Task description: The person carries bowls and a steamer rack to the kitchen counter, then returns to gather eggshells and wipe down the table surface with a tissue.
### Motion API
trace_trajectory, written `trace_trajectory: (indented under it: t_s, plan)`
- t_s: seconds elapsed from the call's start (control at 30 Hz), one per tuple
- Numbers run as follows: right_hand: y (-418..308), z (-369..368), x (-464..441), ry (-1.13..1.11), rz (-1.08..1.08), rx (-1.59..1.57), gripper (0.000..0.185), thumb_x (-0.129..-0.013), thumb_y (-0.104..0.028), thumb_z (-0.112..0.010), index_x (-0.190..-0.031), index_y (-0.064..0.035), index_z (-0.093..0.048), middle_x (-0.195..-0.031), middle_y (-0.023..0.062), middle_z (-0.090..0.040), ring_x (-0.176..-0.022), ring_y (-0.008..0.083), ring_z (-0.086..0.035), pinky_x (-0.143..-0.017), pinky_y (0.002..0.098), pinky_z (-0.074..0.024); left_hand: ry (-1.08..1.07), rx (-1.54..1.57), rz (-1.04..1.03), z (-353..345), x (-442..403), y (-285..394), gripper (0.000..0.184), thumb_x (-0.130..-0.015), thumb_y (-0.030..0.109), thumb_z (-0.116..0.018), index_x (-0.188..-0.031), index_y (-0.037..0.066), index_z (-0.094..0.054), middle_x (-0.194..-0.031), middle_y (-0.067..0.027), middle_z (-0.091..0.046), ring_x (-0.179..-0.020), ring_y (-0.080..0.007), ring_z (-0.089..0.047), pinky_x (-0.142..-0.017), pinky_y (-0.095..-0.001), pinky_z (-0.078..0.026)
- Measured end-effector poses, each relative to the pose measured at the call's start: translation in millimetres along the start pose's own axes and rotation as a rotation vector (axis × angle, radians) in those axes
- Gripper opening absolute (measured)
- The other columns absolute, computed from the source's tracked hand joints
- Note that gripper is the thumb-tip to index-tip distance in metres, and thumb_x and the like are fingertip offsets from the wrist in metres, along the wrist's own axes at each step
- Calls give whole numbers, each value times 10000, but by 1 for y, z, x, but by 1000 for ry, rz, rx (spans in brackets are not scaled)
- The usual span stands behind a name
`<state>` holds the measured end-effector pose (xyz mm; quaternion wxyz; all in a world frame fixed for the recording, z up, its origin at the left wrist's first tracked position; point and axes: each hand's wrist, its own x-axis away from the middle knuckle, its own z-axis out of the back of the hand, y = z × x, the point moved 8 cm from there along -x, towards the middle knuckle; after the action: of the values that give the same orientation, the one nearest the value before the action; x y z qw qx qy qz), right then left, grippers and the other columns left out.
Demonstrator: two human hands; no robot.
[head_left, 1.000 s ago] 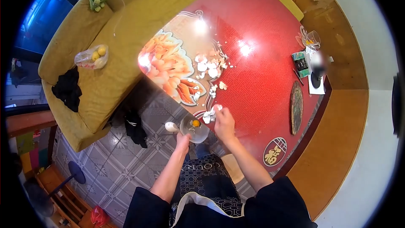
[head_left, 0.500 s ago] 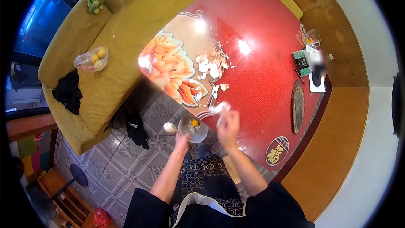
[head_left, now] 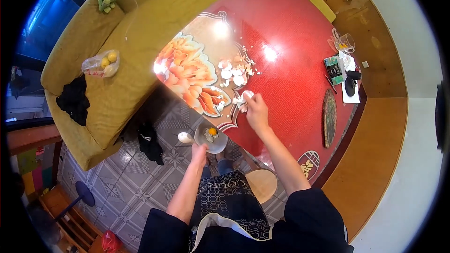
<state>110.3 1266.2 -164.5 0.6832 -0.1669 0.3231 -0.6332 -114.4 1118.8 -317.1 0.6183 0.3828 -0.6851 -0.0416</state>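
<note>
My left hand [head_left: 199, 151] holds a translucent bowl [head_left: 219, 146] just off the table's near-left edge. An orange-yellow yolk [head_left: 213, 131] and pale pieces lie in the bowl. A white, rounded spoon-like end [head_left: 185, 137] sticks out left of the bowl, by the same hand; its handle is hidden. My right hand [head_left: 256, 108] is closed on crumpled white tissue [head_left: 243, 99] over the red table [head_left: 290, 65]. Small shell-like scraps lie by the tissue. Farther up, a pile of broken eggshells [head_left: 236, 72] is scattered on the floral part of the table.
At the table's right are a glass cup [head_left: 345, 43], a green packet [head_left: 333, 69], a black object [head_left: 350, 84] on white paper and a long dark board [head_left: 329, 118]. A stool [head_left: 261, 185] stands beneath the near edge. A bag of yellow fruit [head_left: 102, 63] lies on the sofa.
My right hand has moved up and forward over the table with the tissue, reaching the small scraps. My left hand and the bowl have shifted slightly left and up.
</note>
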Motion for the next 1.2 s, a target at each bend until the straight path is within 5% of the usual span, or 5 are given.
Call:
trace_trajectory:
  t_s: [0.53,0.8,1.07,1.2]
  plan:
    - [-121,-53,98,-248,142,-271,373,-717,83,-516,-1062,-36,-597,-823,130,-519,-712,304,-561,-627,364,-469,-39,1,-27,-1,-6,13,494,-643,-89,-429,-1129,-18,-481,-952,-121,-579,-783,-224,-611,-602,-303,-517]
    - [-11,17,21,262,-240,-5,284,-752,23,-538,-1019,-34,-617,-819,120,-503,-724,282,-562,-606,381,-460,-7,22,-78,13,-17,16,397,-632,-61,-441,-1022,-15,-503,-865,-89,-572,-681,-212,-599,-471,-299,-483]
    - [-31,-30,4,152,-141,90,280,-753,11,-539,-1021,-27,-609,-822,131,-506,-732,315,-560,-633,393,-461,47,17,-70,17,-30,37,306,-628,-68,-456,-923,-52,-534,-798,-128,-596,-576,-223,-596,-432,-274,-458]
    - [-72,-54,14,65,21,48,328,-709,34,-530,-1025,-19,-599,-840,147,-515,-757,329,-555,-642,399,-464,17,40,-193,15,-46,46,411,-636,-97,-434,-1039,-63,-506,-892,-144,-592,-693,-258,-627,-515,-307,-517]
